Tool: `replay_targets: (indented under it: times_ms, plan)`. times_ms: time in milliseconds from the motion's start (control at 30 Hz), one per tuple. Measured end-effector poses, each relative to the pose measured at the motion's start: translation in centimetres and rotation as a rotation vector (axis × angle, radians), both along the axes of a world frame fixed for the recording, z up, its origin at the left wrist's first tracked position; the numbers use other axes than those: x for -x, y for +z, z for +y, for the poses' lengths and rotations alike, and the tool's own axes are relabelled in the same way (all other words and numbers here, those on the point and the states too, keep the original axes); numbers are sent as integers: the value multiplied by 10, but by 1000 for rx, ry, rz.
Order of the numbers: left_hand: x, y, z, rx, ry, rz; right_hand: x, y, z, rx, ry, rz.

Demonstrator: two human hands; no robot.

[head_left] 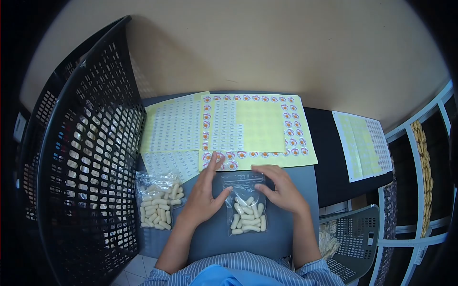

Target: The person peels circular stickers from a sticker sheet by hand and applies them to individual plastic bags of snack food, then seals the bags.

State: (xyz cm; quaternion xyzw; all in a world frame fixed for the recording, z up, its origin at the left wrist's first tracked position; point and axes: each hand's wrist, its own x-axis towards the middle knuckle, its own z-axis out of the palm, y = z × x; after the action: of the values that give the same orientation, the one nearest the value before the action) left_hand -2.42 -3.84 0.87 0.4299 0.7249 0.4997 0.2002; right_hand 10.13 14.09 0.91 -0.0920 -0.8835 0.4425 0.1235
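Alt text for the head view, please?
A person's left hand and right hand frame the top of a clear bag of pale pieces on a grey table. Sticker sheets lie beyond; more bagged pieces and a black basket sit left.

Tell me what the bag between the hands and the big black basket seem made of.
Bag: probably clear, glossy plastic film; pale pieces show through and it catches glints. Basket: likely rigid moulded plastic, fairly matte, judging by its regular holes.

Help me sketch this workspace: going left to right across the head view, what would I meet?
Black basket, bagged pale pieces, left hand, another filled bag, right hand, gray basket, pale rack.
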Motion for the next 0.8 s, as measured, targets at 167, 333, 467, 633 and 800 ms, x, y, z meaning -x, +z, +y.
replay_targets:
  times_ms: [167,333,467,633,800]
  plan:
    - [24,22,17,79,165,212,34,9,24,-174,-124,-14]
    - [49,-1,40,244,406,416,84,-13,26,-372,-173,-26]
    - [58,-3,38,79,486,213,89,-25,31,-389,-94,-132]
    - [56,-11,38,-148,507,-34,88,-28,35,-430,-76,7]
    - [43,-14,44,-622,546,-593,89,-12,39,-138,-145,161]
